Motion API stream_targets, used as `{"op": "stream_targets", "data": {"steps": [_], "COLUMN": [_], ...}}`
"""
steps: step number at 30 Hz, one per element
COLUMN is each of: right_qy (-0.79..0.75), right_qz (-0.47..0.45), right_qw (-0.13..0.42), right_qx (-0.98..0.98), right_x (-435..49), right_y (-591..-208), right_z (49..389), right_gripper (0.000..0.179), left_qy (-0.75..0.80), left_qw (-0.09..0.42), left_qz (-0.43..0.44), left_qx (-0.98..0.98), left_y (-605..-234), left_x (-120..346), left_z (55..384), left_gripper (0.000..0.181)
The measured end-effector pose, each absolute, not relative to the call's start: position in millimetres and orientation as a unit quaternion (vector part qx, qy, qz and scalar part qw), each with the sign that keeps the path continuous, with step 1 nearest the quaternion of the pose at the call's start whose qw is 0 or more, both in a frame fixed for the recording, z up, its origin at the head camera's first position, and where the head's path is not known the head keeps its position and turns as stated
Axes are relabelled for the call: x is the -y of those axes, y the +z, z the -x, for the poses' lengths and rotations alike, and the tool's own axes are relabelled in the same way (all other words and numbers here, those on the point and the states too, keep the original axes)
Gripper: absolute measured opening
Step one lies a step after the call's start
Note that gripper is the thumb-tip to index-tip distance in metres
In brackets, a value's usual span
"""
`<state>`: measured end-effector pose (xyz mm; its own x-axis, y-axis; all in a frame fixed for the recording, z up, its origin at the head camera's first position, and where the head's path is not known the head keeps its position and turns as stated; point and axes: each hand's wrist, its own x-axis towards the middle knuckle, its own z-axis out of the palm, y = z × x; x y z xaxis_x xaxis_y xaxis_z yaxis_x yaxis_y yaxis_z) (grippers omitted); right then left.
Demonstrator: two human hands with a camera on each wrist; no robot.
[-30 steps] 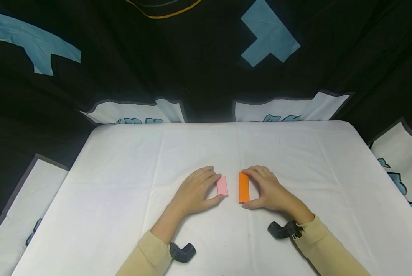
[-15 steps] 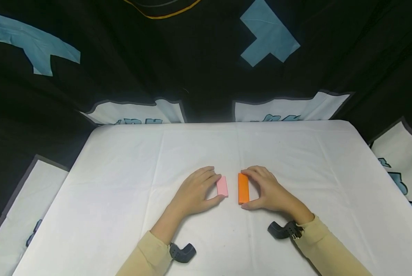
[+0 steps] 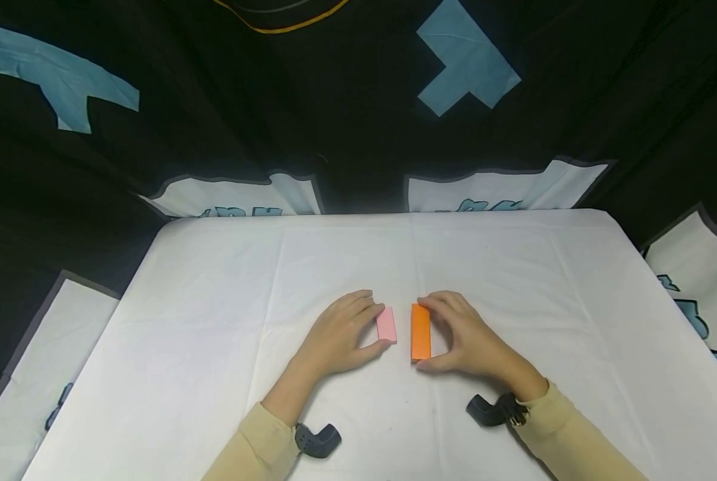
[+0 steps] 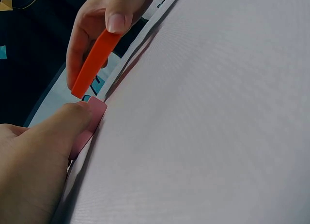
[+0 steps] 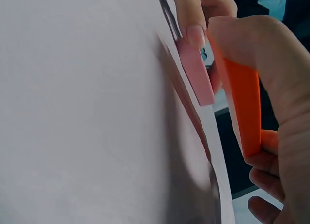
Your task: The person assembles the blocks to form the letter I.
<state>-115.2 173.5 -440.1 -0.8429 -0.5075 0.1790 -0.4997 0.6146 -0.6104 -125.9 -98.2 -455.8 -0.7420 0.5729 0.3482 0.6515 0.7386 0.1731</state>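
Note:
A short pink block (image 3: 386, 326) lies on the white cloth, pinched at its two ends between the thumb and fingers of my left hand (image 3: 339, 336). To its right, my right hand (image 3: 470, 339) grips a longer orange block (image 3: 420, 333) the same way, thumb at the near end and fingers at the far end. In both wrist views the orange block (image 5: 246, 103) is raised off the cloth, and its shadow falls below. A small gap separates the two blocks in the head view. The pink block (image 4: 97, 112) sits low, right at the cloth surface.
White cloth covers the table (image 3: 214, 300), with its far edge in front of a dark curtain (image 3: 334, 120) bearing blue patches. A dark curved wrist mount (image 3: 318, 441) sits on the left wrist, and another dark mount (image 3: 487, 409) on the right.
My right hand has lifted the orange block a little and moved it slightly left, toward the pink one. The left hand and pink block have stayed in place.

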Motion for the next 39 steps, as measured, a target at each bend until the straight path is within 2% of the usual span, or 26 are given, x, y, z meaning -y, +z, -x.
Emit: {"op": "stream_targets", "data": {"steps": [21, 39], "right_qy": [-0.329, -0.297], "right_qz": [0.311, 0.344], "right_qw": [0.007, -0.021], "right_qx": [-0.892, -0.891], "right_x": [-168.8, -167.7], "right_y": [-435.0, -445.5], "right_z": [82.6, 71.3], "right_gripper": [0.099, 0.100], "left_qy": [-0.141, -0.148], "left_qw": [0.133, 0.145], "left_qz": [0.337, 0.341], "left_qx": [0.921, 0.917], "left_y": [-456.1, -456.6], "left_x": [97.7, 98.5], "left_z": [127.0, 126.6], "left_gripper": [0.060, 0.059]}}
